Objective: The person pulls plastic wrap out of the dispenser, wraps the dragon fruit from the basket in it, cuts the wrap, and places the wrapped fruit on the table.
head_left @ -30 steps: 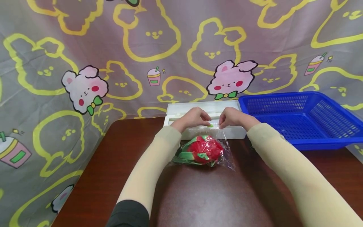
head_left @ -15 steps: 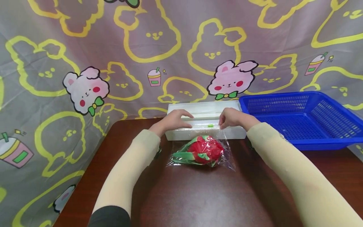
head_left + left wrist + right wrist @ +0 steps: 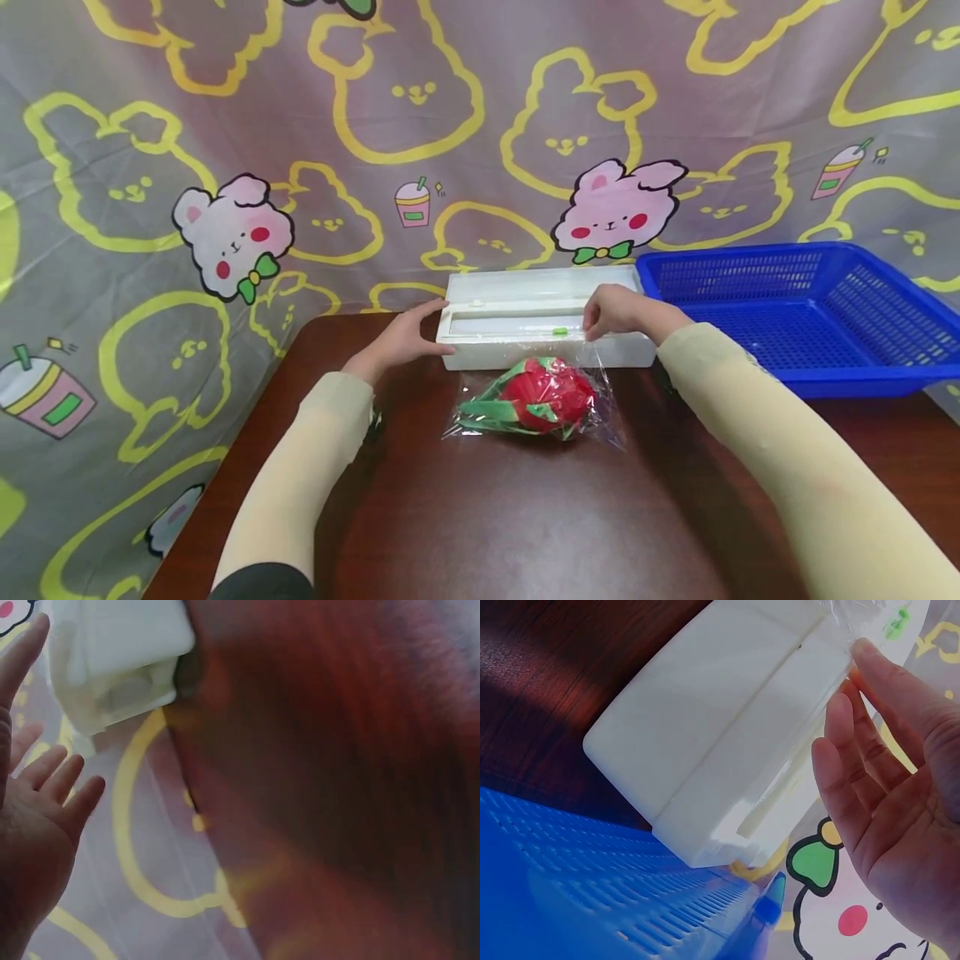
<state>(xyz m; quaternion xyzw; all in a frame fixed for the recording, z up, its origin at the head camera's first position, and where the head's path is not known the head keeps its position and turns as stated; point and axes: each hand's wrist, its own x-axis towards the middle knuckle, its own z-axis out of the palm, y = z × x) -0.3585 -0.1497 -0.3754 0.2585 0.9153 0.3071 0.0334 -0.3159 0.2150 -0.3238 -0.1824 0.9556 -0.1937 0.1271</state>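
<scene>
A long white cling film dispenser [image 3: 480,357] lies at the back of the table with its lid [image 3: 540,286] raised. A small green slider [image 3: 560,332] sits on its front bar. My right hand [image 3: 617,312] pinches the clear cling film [image 3: 844,619] at the bar, just right of the slider. At the dispenser's left end is my left hand [image 3: 397,340], thumb and fingers spread apart; the left wrist view shows this hand [image 3: 41,825] with straight fingers and an empty palm. In front of the dispenser, a round red thing with green leaf-like strips [image 3: 547,396] lies under clear film.
A blue mesh basket [image 3: 862,377] stands right beside the dispenser's right end. Behind the dark wooden table [image 3: 465,525] hangs a grey curtain [image 3: 420,75] with cartoon rabbits. The table's left edge runs beside my left forearm.
My left hand has left the middle of the dispenser near the slider and moved left to its end, fingers spreading. The right hand has stayed at the bar.
</scene>
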